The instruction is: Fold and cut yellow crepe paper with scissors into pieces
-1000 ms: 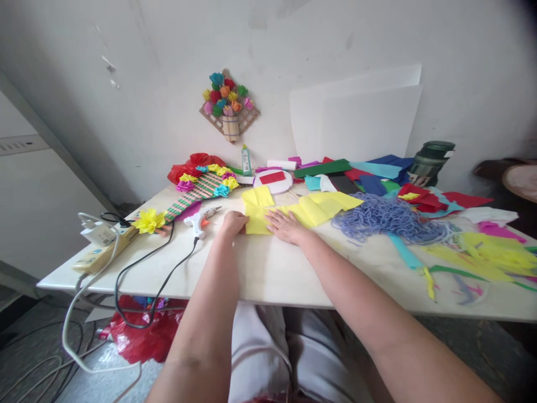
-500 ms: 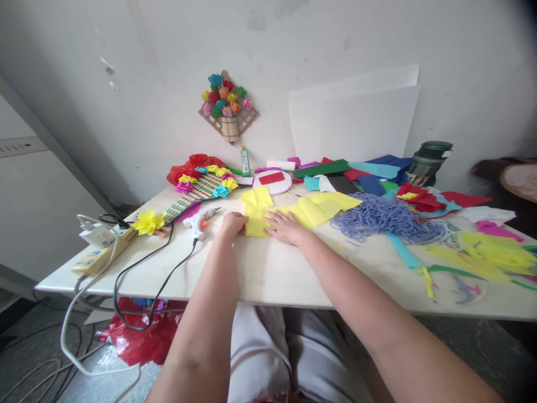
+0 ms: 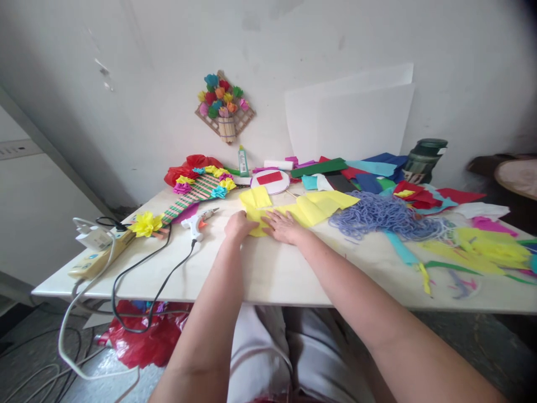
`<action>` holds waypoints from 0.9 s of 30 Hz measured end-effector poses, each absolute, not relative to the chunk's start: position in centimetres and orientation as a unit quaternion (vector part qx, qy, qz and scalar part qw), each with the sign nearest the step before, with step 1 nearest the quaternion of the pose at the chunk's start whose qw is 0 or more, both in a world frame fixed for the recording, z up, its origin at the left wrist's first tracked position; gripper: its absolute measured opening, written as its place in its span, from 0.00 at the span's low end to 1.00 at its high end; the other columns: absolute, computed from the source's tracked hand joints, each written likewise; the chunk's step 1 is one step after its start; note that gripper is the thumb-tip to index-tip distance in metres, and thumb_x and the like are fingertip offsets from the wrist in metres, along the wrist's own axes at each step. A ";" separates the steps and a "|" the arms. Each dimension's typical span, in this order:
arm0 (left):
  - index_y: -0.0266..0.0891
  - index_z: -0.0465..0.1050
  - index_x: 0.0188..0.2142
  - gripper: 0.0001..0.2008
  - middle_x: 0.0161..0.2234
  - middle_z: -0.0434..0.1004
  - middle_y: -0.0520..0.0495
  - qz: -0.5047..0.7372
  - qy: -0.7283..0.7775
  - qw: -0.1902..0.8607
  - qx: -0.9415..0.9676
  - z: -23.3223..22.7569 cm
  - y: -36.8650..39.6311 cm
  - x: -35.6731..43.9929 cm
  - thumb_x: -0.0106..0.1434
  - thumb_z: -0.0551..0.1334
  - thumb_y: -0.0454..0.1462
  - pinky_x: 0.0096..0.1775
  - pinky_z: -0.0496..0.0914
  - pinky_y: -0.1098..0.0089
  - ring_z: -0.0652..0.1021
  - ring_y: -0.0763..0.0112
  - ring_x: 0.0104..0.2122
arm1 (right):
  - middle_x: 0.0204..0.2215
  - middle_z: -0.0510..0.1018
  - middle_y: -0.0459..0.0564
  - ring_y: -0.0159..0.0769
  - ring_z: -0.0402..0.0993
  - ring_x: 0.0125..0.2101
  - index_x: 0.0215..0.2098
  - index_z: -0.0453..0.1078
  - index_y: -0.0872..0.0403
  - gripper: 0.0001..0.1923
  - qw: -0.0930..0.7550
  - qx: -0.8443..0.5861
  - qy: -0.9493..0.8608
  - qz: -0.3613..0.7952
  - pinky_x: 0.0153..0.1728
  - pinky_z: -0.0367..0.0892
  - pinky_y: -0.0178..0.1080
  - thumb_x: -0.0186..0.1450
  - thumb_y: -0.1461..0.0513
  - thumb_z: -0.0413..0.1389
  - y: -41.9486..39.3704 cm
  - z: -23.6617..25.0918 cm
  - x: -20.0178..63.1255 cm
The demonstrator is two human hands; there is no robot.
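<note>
A pale grey-white wall [image 3: 159, 101] rises behind a long white flat-topped table [image 3: 277, 274]. Two large white rectangular sheets [image 3: 348, 117] lean against the wall at the table's back edge. Below the table's left part sits a shiny red plastic bag [image 3: 145, 338].

On the tabletop, right of centre, spreads a tangled heap of blue-violet yarn [image 3: 377, 215]. The creased bright yellow paper [image 3: 314, 210] lies at mid-table, its right end reaching the yarn and its left part under and between the person's hands.

A green-and-tan woven strip-work piece [image 3: 191, 197] edged with paper flowers lies at the back left, and a brown lattice ornament with a slatted basket of colourful flowers [image 3: 227, 129] hangs on the wall. The right hand [image 3: 283, 226] rests palm down on the yellow paper, fingers spread somewhat apart. The left hand [image 3: 239, 226] is at the paper's left edge, its thumb side towards the right hand; whether its fingers pinch the paper cannot be told.

A dark green lidded bottle [image 3: 422, 162] stands behind the yarn. Behind the paper lies a white round disc with a purple rim [image 3: 277, 187]. A white glue gun with an orange trigger [image 3: 195, 224] lies left of the left hand. Smallest is the red paper rectangle [image 3: 269, 177] on the disc.
</note>
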State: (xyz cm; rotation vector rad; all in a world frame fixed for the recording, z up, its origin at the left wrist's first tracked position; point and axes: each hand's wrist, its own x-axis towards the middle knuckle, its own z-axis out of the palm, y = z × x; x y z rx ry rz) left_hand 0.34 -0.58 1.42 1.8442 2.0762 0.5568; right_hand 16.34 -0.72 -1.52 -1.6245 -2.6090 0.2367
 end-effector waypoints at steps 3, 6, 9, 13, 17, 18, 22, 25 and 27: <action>0.42 0.67 0.36 0.18 0.37 0.74 0.43 0.184 0.736 0.124 0.640 1.6 -0.9 1.0 0.45 0.61 0.43 0.34 0.66 0.68 0.74 0.61 0.38 | 0.62 0.40 0.44 0.38 0.29 0.61 0.61 0.44 0.48 0.33 0.032 -0.525 -0.847 0.076 0.56 0.29 0.53 0.62 0.45 0.30 -0.7 -1.6 16.4; 0.44 0.65 0.39 0.17 0.37 0.74 0.45 0.182 0.746 0.112 0.631 1.6 -1.0 1.4 0.47 0.60 0.40 0.34 0.65 0.67 0.74 0.61 0.38 | 0.62 0.41 0.45 0.38 0.29 0.61 0.61 0.44 0.48 0.32 0.031 -0.527 -0.846 0.076 0.56 0.29 0.53 0.63 0.46 0.30 -0.8 -1.5 16.4; 0.45 0.64 0.41 0.18 0.36 0.74 0.45 0.174 0.747 0.101 0.633 1.4 -1.1 1.7 0.48 0.59 0.37 0.35 0.65 0.67 0.74 0.61 0.38 | 0.62 0.40 0.45 0.39 0.30 0.61 0.61 0.44 0.47 0.31 0.028 -0.526 -0.847 0.077 0.56 0.29 0.53 0.63 0.46 0.30 -0.9 -1.3 16.4; 0.46 0.64 0.42 0.18 0.35 0.74 0.45 0.170 0.731 0.075 0.657 1.3 -1.2 2.2 0.49 0.59 0.36 0.35 0.65 0.67 0.74 0.61 0.37 | 0.62 0.39 0.45 0.40 0.31 0.61 0.62 0.43 0.48 0.32 0.025 -0.523 -0.848 0.077 0.56 0.29 0.53 0.63 0.47 0.30 -1.0 -1.2 16.4; 0.47 0.66 0.41 0.18 0.36 0.75 0.45 0.164 0.712 0.047 0.681 1.4 -1.6 2.8 0.49 0.59 0.36 0.37 0.65 0.66 0.74 0.61 0.38 | 0.62 0.39 0.45 0.40 0.30 0.61 0.61 0.44 0.49 0.31 0.026 -0.520 -0.850 0.079 0.56 0.30 0.54 0.63 0.47 0.29 -1.1 -1.2 16.4; 0.47 0.67 0.42 0.18 0.36 0.75 0.45 0.163 0.709 0.043 0.684 1.5 -1.7 2.9 0.49 0.59 0.36 0.37 0.65 0.66 0.74 0.61 0.38 | 0.63 0.39 0.46 0.39 0.29 0.61 0.61 0.44 0.49 0.31 0.025 -0.519 -0.851 0.079 0.56 0.30 0.54 0.63 0.47 0.29 -1.1 -1.1 16.4; 0.47 0.69 0.42 0.18 0.38 0.74 0.44 0.157 0.696 0.037 0.700 1.5 -1.8 3.1 0.49 0.59 0.38 0.40 0.64 0.65 0.73 0.59 0.40 | 0.62 0.41 0.48 0.41 0.30 0.61 0.61 0.46 0.50 0.29 0.024 -0.517 -0.852 0.080 0.55 0.31 0.55 0.64 0.50 0.30 -1.4 -0.9 16.4; 0.48 0.70 0.43 0.18 0.39 0.74 0.44 0.153 0.685 0.032 0.712 1.3 -1.8 3.0 0.49 0.59 0.38 0.40 0.64 0.63 0.73 0.58 0.41 | 0.62 0.46 0.50 0.42 0.33 0.61 0.60 0.47 0.51 0.28 0.031 -0.515 -0.854 0.075 0.55 0.32 0.55 0.64 0.51 0.31 -1.5 -0.7 16.3; 0.48 0.70 0.43 0.19 0.40 0.75 0.44 0.149 0.680 0.031 0.717 1.2 -1.7 3.0 0.49 0.59 0.39 0.41 0.64 0.63 0.73 0.58 0.41 | 0.61 0.47 0.51 0.43 0.34 0.61 0.60 0.47 0.52 0.29 0.035 -0.515 -0.854 0.073 0.55 0.31 0.56 0.64 0.51 0.32 -1.5 -0.7 16.3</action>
